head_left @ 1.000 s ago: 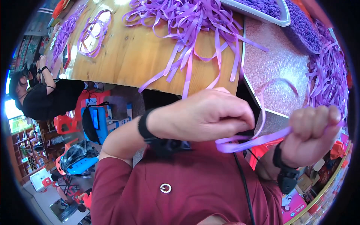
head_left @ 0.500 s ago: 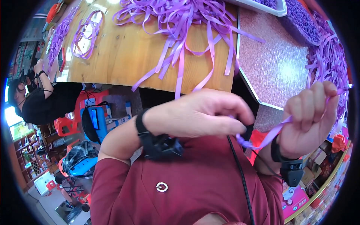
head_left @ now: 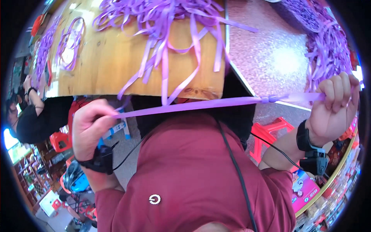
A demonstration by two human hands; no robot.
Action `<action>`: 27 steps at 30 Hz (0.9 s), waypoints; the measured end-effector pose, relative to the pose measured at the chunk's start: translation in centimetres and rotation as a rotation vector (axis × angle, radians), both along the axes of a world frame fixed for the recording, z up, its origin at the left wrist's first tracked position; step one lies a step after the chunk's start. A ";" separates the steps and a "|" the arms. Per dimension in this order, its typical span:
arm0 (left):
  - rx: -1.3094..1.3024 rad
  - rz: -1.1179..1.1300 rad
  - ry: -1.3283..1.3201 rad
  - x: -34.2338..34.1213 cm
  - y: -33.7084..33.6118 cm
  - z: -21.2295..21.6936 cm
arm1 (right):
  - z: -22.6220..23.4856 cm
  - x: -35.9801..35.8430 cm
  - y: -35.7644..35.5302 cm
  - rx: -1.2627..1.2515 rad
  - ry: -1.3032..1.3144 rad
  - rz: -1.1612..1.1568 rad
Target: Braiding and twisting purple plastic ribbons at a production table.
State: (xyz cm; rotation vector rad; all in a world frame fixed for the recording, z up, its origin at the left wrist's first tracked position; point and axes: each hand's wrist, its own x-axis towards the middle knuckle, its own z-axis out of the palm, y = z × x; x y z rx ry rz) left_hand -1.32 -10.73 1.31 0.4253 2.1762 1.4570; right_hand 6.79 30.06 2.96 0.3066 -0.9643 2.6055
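Observation:
A purple ribbon [head_left: 185, 106] stretches taut across the front of my body, just off the near edge of the wooden table. My left hand [head_left: 92, 125] is closed in a pinch on its left end, and a short tail sticks up beyond the fingers. My right hand [head_left: 334, 102] grips the other end, fingers curled round it at the far right. Toward that side, a small purple knot [head_left: 270, 99] sits in the ribbon. Black straps with small devices circle both wrists.
Loose purple ribbons [head_left: 162, 19] heap on the wooden table [head_left: 116, 65], some hanging over its edge. A ribbon loop [head_left: 69, 46] lies at left. More ribbons [head_left: 330, 50] drape at right beside the speckled tabletop [head_left: 266, 42]. A red stool [head_left: 270, 133] stands below; a person in black [head_left: 42, 120] works at left.
My left hand has swung far out to the left, pulling the once slack, curled ribbon straight. My right hand stays at the far right, still gripping its end.

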 end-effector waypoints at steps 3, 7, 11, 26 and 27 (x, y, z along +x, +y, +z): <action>0.028 0.130 0.014 0.8 -2.7 -0.3 | -0.8 -0.7 2.0 0.193 0.010 -0.115; -0.001 0.073 0.006 0.8 0.8 0.4 | -2.2 -2.9 1.1 1.447 -0.571 -1.211; 0.122 -0.153 0.288 0.9 7.7 -0.2 | -2.3 -2.7 -8.6 1.621 -0.144 -0.823; 0.175 0.057 0.108 1.4 6.2 0.3 | -2.4 -2.2 -12.4 1.841 -0.196 -0.484; 0.125 0.000 0.073 1.3 6.4 1.0 | -2.6 -2.5 -13.4 1.952 -0.088 -0.631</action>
